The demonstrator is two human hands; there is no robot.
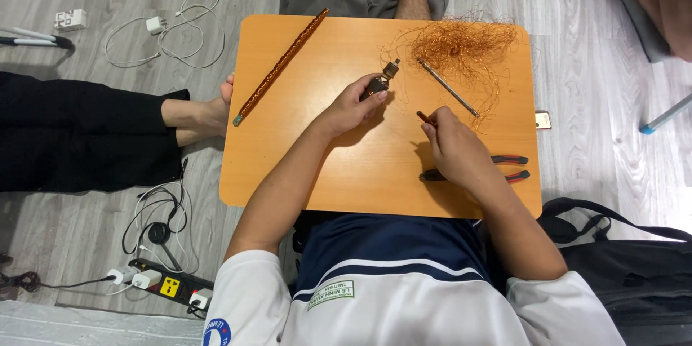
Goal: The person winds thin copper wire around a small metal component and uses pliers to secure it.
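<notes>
1. Gripping a small brass-tipped tool [380, 83], the left hand [351, 107] closes its fingers round the body.
2. Pinching a short copper piece [425, 117], the right hand [453, 150] sits just right of it.
3. Keep the fine strand taut, I'd judge; the tangled copper wire [465, 47] lies far right on the orange table [303, 151].
4. Pliers [504, 168] rest beside the right wrist.

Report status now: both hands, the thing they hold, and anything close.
Left hand grips small chuck tool. Right hand pinches copper wire end. Wire tangle and pliers close by.

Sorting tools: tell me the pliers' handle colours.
Pliers: black handles with red trim, head view.
</notes>
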